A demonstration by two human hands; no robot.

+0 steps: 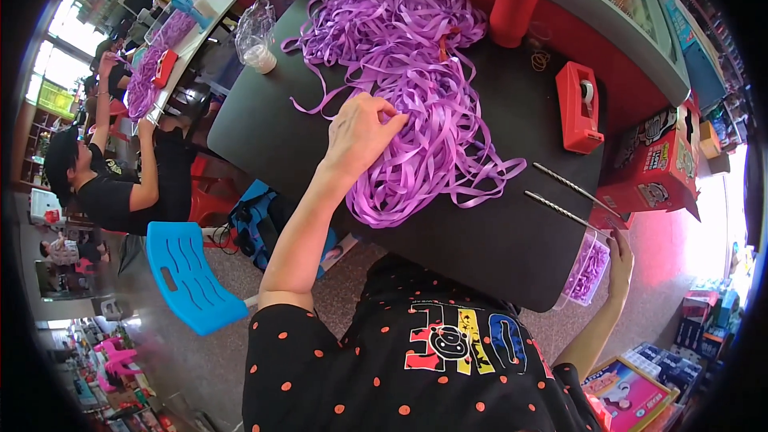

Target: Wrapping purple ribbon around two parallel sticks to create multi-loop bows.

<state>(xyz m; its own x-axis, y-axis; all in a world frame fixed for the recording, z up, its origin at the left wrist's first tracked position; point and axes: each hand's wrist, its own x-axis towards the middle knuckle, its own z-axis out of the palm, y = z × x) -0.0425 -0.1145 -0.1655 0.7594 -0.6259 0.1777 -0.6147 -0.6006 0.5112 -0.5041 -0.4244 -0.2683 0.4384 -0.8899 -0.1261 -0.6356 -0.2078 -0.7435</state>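
Observation:
A big tangled heap of shiny purple ribbon (424, 152) spreads over the dark table. My left hand (360, 132) lies against the left side of the heap, thumb and forefinger pinched together on a strand of the purple ribbon. Off the table's right edge, my right hand (620, 260) reaches with its fingers stretched out and nothing visible in them. Beside it is a clear plastic box (590, 268) with short purple pieces in it, lower than the tabletop. Two thin twisted metal rods (566, 212) jut over the table edge close to that hand.
A red tumbler (518, 2) and a red tape dispenser (580, 108) stand on the table (512, 256). A clear plastic cup (258, 56) sits at its far left. A blue chair (190, 272) is at left, where a co-worker (108, 180) handles purple ribbon at another table.

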